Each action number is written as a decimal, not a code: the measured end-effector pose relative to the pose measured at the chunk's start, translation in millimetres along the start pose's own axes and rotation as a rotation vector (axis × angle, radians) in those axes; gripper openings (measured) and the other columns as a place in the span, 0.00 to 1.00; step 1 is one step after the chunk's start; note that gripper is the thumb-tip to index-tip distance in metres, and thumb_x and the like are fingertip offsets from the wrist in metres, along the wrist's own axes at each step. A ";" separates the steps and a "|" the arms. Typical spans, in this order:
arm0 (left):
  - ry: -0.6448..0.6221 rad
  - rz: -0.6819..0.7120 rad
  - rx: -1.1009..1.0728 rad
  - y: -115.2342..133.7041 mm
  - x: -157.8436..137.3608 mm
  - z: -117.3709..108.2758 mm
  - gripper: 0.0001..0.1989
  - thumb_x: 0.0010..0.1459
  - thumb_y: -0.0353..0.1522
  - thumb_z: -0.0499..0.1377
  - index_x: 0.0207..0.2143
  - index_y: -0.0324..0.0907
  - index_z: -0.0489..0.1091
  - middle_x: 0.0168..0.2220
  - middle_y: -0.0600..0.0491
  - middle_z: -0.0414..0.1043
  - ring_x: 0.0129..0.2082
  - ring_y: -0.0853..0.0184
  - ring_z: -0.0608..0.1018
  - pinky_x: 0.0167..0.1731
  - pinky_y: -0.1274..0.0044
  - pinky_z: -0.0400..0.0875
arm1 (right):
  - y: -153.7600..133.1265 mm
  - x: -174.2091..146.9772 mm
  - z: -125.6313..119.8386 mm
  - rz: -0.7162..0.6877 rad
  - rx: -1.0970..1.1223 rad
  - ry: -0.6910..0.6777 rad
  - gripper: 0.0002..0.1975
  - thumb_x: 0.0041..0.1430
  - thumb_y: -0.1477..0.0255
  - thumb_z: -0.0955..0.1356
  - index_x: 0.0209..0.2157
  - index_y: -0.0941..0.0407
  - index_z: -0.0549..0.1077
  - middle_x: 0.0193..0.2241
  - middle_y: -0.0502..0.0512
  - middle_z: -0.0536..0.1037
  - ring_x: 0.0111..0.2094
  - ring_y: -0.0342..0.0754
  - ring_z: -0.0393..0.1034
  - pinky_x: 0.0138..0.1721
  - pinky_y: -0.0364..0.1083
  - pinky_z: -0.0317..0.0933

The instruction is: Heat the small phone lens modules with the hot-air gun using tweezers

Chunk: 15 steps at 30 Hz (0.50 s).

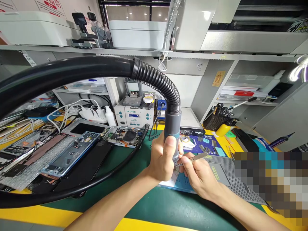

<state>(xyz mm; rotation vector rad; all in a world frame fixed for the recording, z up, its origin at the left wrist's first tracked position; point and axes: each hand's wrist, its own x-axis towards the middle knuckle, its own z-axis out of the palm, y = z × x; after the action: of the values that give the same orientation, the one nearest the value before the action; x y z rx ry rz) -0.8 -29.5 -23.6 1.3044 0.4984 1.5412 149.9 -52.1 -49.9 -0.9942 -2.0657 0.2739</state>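
My left hand [161,160] is wrapped round the upright grey handpiece of a hot air gun [172,123]. A spring sleeve [156,75] joins that handpiece to a thick black hose [79,65], which loops off to the left. Close beside it, my right hand [198,173] pinches metal tweezers [198,157], their tips pointing left under the gun's lower end. Both hands are over a blue and white booklet or sheet [179,184] on the green mat [144,208]. Whatever lies at the nozzle and the tweezer tips is hidden by my fingers.
Opened phones and parts [72,154] crowd the left side. Behind stands a white control station [134,116]; a circuit board [125,136] lies before it. At right are a grey perforated mat [228,170], a yellow bottle [222,129] and a mesh tool holder [213,121].
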 end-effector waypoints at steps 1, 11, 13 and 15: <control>-0.002 0.001 0.002 0.3 0.2 0.0 0.28 0.66 0.56 0.46 0.31 0.41 0.66 0.24 0.55 0.66 0.20 0.71 0.68 0.23 0.76 0.65 | -0.1 0.2 0.0 -0.002 0.002 0.000 0.24 0.75 0.72 0.57 0.23 0.57 0.69 0.20 0.52 0.72 0.21 0.40 0.65 0.26 0.42 0.59; 0.029 0.004 0.020 1.5 2.3 -0.5 0.29 0.67 0.55 0.46 0.28 0.41 0.66 0.23 0.54 0.66 0.21 0.71 0.69 0.24 0.76 0.65 | -0.1 0.0 -1.3 0.040 0.028 -0.010 0.25 0.76 0.69 0.56 0.24 0.57 0.71 0.20 0.53 0.73 0.21 0.41 0.65 0.26 0.42 0.58; 0.038 0.000 0.013 0.6 2.5 -0.7 0.29 0.67 0.55 0.45 0.29 0.41 0.66 0.23 0.55 0.66 0.20 0.72 0.68 0.23 0.76 0.64 | -0.1 -0.2 -1.8 0.058 0.029 -0.021 0.26 0.76 0.67 0.56 0.24 0.57 0.70 0.20 0.53 0.73 0.21 0.41 0.64 0.26 0.42 0.58; 0.044 -0.002 0.008 -0.1 2.6 -0.7 0.29 0.67 0.55 0.45 0.29 0.41 0.66 0.23 0.55 0.66 0.20 0.71 0.68 0.23 0.76 0.64 | -0.2 -0.4 -2.0 0.070 0.026 -0.027 0.27 0.76 0.66 0.56 0.23 0.57 0.71 0.20 0.54 0.73 0.21 0.41 0.64 0.26 0.42 0.58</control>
<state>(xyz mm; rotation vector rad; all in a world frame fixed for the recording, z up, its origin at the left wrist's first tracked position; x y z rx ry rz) -1.1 -27.0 -22.7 1.2781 0.5339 1.5708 151.4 -52.8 -48.7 -1.0532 -2.0488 0.3516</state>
